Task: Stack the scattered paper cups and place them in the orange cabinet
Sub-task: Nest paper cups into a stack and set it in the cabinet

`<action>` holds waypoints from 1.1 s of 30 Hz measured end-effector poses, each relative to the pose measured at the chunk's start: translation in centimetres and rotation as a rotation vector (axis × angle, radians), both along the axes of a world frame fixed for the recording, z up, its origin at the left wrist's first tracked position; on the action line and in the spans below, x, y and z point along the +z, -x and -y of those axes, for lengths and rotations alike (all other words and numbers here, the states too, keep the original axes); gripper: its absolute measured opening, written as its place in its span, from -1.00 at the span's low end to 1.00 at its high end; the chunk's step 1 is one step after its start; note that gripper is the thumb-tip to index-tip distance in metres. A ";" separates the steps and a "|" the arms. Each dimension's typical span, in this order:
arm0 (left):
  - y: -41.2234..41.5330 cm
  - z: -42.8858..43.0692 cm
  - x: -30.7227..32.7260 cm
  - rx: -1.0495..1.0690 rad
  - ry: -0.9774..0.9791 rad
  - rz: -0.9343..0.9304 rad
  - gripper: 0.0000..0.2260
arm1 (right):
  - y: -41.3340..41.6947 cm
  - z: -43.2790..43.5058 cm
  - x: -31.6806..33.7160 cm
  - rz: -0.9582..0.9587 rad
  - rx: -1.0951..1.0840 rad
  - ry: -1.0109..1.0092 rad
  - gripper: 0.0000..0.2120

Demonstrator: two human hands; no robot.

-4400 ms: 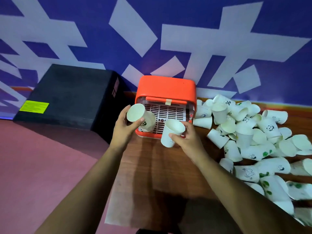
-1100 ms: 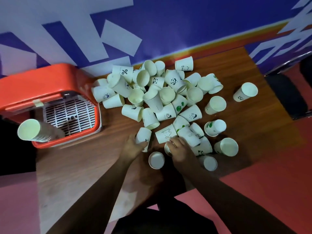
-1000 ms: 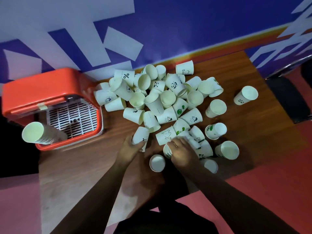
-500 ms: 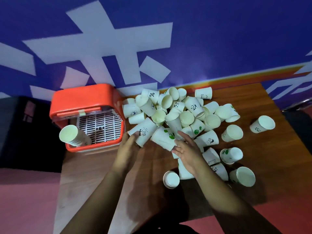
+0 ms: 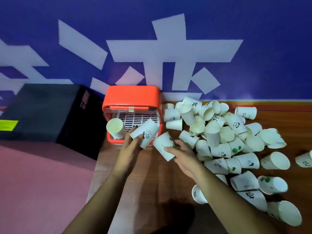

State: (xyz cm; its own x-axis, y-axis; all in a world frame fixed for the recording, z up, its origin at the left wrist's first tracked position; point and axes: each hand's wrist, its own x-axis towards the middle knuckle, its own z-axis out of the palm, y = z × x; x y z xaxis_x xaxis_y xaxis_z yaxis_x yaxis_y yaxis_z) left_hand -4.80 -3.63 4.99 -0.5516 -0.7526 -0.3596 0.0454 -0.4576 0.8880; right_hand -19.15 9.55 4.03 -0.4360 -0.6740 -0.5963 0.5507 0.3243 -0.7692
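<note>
Broadly, a brown wooden surface [image 5: 152,183] runs along a blue wall [image 5: 168,26] painted with large white shapes. A pink floor [image 5: 42,183] lies to the left, where a black box [image 5: 42,108] with a yellow-green label [image 5: 7,125] stands against the wall. The orange cabinet [image 5: 131,97] sits at the surface's far left corner, its front open on a white grille [image 5: 135,117]. A stack of cups [image 5: 114,128] lies on its side at the left of the opening, mouth toward the camera. To the right, a heap of paper cups [image 5: 228,132] spreads over the surface, most of them toppled.

The left hand [image 5: 130,149] grips a tilted paper cup with a black drawing [image 5: 146,132] just in front of the cabinet. The right hand [image 5: 184,156] has its fingers curled round a paper cup with green marks [image 5: 163,146] just beside it.

A second ago both hands were down at the near edge of the heap. Half a second ago they had lifted these two cups. Now the cups are closer to the cabinet's mouth, and the view has swung left. The stack has not moved.
</note>
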 end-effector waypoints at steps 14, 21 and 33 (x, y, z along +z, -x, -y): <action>-12.4 9.4 -0.9 0.277 0.147 0.207 -0.59 | -5.0 15.7 3.0 -0.083 0.188 0.174 -0.42; -15.1 12.5 -1.7 0.193 0.219 0.220 -0.49 | -7.2 19.1 1.6 -0.565 0.166 0.107 -0.44; -14.2 15.9 -2.3 0.200 0.244 0.191 -0.48 | -10.4 21.5 -1.9 -0.981 0.160 0.008 -0.37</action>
